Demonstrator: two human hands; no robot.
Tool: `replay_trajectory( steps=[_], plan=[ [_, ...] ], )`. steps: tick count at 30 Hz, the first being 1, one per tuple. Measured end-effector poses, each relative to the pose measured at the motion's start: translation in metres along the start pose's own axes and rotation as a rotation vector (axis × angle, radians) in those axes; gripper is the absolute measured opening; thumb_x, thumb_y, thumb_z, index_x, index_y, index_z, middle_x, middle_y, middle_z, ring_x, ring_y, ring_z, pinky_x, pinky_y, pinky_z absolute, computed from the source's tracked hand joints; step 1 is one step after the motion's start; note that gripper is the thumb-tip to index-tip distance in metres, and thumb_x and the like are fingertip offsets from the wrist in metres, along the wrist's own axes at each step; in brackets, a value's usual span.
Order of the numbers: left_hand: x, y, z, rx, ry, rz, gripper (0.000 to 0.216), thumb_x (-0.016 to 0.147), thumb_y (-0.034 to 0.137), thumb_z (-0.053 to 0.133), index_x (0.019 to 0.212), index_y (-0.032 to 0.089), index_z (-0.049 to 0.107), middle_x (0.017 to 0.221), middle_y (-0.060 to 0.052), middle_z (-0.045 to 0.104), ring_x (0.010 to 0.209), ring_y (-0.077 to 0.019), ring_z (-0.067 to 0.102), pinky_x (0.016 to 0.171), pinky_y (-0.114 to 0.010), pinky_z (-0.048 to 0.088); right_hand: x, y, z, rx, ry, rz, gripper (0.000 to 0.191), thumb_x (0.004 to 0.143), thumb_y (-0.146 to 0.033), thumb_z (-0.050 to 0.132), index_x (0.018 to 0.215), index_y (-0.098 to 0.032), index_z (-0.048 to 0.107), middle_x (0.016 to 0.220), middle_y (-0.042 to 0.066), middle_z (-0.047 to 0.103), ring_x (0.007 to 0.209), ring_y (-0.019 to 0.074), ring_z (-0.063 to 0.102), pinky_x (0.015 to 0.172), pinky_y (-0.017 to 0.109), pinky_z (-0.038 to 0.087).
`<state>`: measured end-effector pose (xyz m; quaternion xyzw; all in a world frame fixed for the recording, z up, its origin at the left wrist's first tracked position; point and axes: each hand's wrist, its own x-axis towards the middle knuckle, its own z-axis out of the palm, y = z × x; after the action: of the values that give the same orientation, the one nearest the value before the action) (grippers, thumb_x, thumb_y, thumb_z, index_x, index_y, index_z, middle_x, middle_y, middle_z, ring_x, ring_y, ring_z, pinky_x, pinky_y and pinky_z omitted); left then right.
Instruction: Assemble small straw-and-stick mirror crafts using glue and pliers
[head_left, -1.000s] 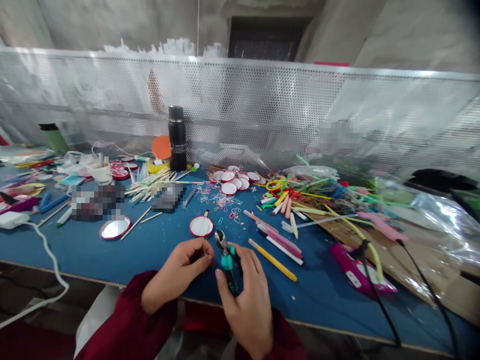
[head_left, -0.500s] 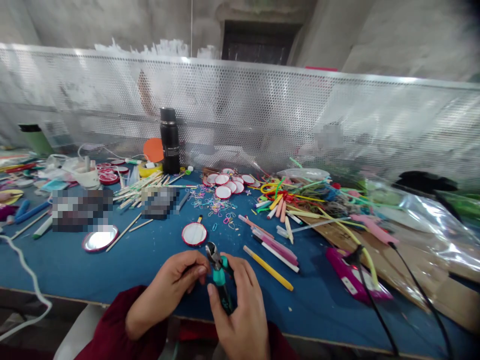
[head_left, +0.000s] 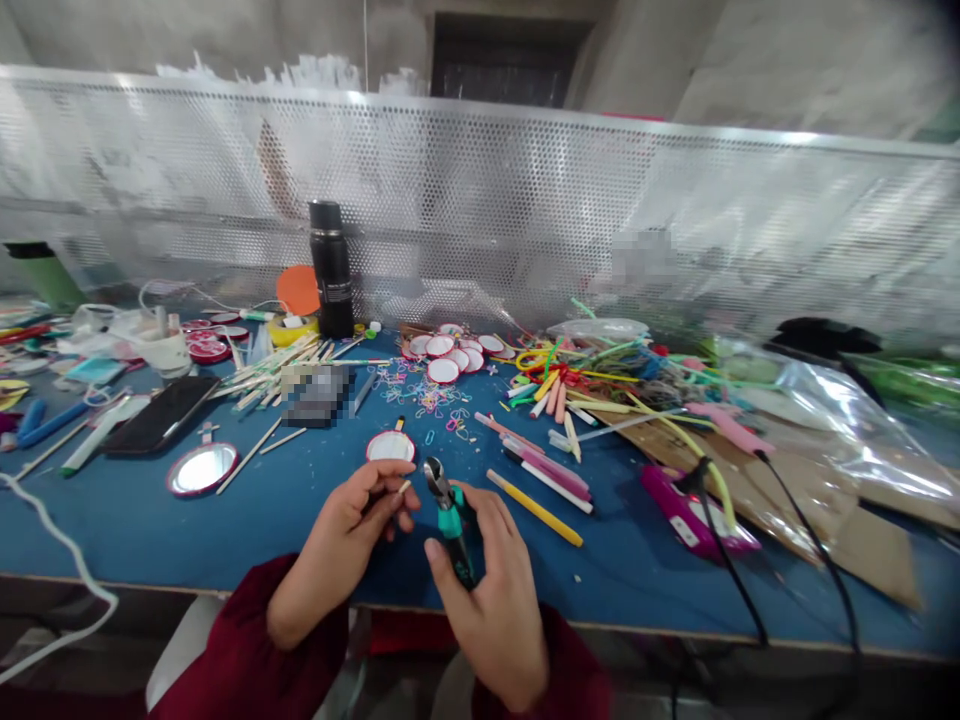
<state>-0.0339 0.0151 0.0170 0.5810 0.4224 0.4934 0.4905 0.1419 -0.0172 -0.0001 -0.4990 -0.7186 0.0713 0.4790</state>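
My right hand (head_left: 491, 590) is wrapped round teal-and-black cutting pliers (head_left: 450, 520), jaws pointing up and away from me. In my left hand (head_left: 352, 545), thumb and fingers pinch a short pale wooden stick (head_left: 404, 488). Most of that stick is hidden by the fingers, and its visible end is a small gap left of the plier jaws. Just beyond my left fingertips lies a round red-rimmed mirror (head_left: 390, 446), partly covered by the hand. A second round mirror (head_left: 202, 468) lies farther left on the blue table.
Pens (head_left: 536, 508) lie to the right, near a purple device (head_left: 697, 515) with black cables. Loose wooden sticks (head_left: 274, 370), small coloured clips (head_left: 427, 390), stacked round discs (head_left: 442, 370) and a black bottle (head_left: 331, 270) stand or lie behind. A phone (head_left: 161, 415) is at left.
My left hand has turned so the pale stick end now shows between its fingers. The pliers have shifted slightly right, away from the left fingers. The whole view has moved a little.
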Motion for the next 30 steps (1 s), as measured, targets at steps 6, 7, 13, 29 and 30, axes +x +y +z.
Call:
replay_trajectory(
  steps=[6,7,13,29,30],
  plan=[
    [-0.001,0.003,-0.004,0.097,0.011,0.009,0.017,0.090,0.036,0.063,0.092,0.019,0.066,0.084,-0.002,0.066,0.076,-0.0144,0.058,0.065,-0.023,0.044,0.006,-0.001,-0.004,0.158,0.018,0.093,0.041,0.089,-0.032,0.065,0.127,-0.023,0.055,0.121,0.008,0.066,0.114,0.0239,0.062,0.099,0.041,0.053],
    [-0.001,0.003,-0.004,0.109,0.023,0.023,0.017,0.090,0.036,0.064,0.093,0.020,0.067,0.084,-0.001,0.065,0.076,-0.0140,0.056,0.065,-0.023,0.043,0.006,0.000,-0.005,0.194,0.012,0.121,0.041,0.088,-0.032,0.065,0.127,-0.023,0.055,0.122,0.007,0.066,0.114,0.0236,0.062,0.100,0.041,0.052],
    [-0.003,-0.001,-0.009,0.173,0.101,0.066,0.018,0.088,0.038,0.067,0.094,0.021,0.069,0.089,0.000,0.066,0.078,-0.0135,0.053,0.068,-0.023,0.039,0.001,0.009,-0.004,0.383,0.006,0.225,0.049,0.087,-0.035,0.068,0.133,-0.023,0.053,0.122,0.009,0.067,0.116,0.0240,0.063,0.101,0.041,0.052],
    [-0.004,0.006,-0.005,-0.394,0.227,0.006,0.021,0.077,0.028,0.082,0.084,0.017,0.065,0.097,-0.002,0.070,0.082,-0.0110,0.068,0.065,-0.015,0.052,0.005,-0.004,-0.009,0.133,-0.019,0.166,0.048,0.088,-0.039,0.065,0.131,-0.021,0.054,0.129,0.011,0.063,0.121,0.0270,0.059,0.103,0.043,0.050],
    [-0.004,0.006,-0.004,-0.462,0.245,-0.007,0.022,0.075,0.027,0.083,0.084,0.017,0.066,0.092,-0.001,0.069,0.078,-0.0093,0.067,0.062,-0.013,0.052,0.004,-0.006,-0.009,0.087,-0.020,0.154,0.047,0.088,-0.038,0.065,0.131,-0.021,0.055,0.127,0.011,0.064,0.120,0.0278,0.060,0.102,0.044,0.051]
  ],
)
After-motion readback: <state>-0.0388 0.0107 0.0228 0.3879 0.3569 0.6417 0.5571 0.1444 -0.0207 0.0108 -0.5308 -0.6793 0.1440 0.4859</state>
